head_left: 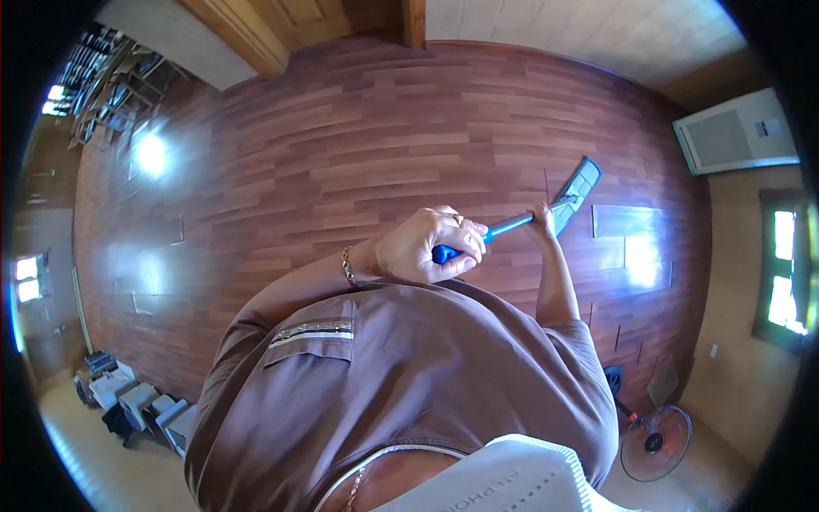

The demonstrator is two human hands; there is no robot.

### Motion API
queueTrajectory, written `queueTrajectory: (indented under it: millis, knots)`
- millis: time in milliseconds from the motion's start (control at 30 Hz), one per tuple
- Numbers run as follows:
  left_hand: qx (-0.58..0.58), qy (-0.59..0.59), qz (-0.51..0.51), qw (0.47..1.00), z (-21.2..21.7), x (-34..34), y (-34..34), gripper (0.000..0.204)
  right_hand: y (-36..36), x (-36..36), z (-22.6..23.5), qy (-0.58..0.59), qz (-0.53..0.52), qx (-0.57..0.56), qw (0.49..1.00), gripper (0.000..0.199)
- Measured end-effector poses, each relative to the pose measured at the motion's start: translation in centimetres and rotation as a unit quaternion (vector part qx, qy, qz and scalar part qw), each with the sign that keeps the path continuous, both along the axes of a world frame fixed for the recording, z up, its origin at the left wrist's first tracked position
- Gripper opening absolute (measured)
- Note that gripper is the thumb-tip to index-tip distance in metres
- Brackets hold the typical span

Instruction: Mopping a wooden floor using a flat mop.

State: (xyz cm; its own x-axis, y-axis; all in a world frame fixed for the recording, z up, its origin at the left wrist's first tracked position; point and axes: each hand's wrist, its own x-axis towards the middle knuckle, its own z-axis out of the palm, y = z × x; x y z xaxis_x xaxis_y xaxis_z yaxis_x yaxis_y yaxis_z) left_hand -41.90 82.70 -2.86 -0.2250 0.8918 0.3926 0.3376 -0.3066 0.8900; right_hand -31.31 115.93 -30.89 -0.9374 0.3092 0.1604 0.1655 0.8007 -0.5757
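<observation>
The person looked down at a dark red wooden floor [384, 128]. Both hands held a mop [546, 209] with a blue handle.

The left hand [426, 247] was wrapped tight around the top end of the handle, close to the chest. There was a ring on one finger and a gold bracelet [347, 266] on the wrist. The right hand [541, 215] gripped the handle a bit further down, closer to the mop head. Its fingers were closed around the pole.

The mop went from the hands out to the right and up in the picture. Its flat grey head [578, 189] lay on the floor, near a bright patch of light.

The person wore a brown shirt [409, 384] with a pocket.

A white box-shaped air cooler [738, 132] stood by the wall at the upper right. A round fan [655, 442] stood on the floor at the lower right. Some grey and white boxes [136, 405] sat by the wall at the lower left. Bright windows [785, 269] shone on the right side.
</observation>
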Motion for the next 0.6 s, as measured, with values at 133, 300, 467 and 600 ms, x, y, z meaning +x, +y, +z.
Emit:
queueTrajectory:
  millis: [133,300,467,600]
  knots:
    - [-0.001,0.030,0.050,0.998,3.1,0.0,-3.3,0.003,-4.2,-1.1,2.0,0.042,0.037,-0.004,0.998,0.021]
    - [-0.050,0.096,0.100,0.989,6.6,1.0,-10.1,0.005,-11.7,-3.5,7.0,-0.017,0.098,-0.019,0.995,0.029]
    - [-0.045,0.137,0.145,0.979,10.2,2.9,-16.8,0.004,-20.2,-5.4,10.4,0.042,0.166,-0.056,0.984,0.033]
    - [0.015,0.177,0.195,0.965,12.8,4.2,-21.7,0.008,-27.2,-7.1,12.8,0.043,0.247,-0.099,0.963,0.034]
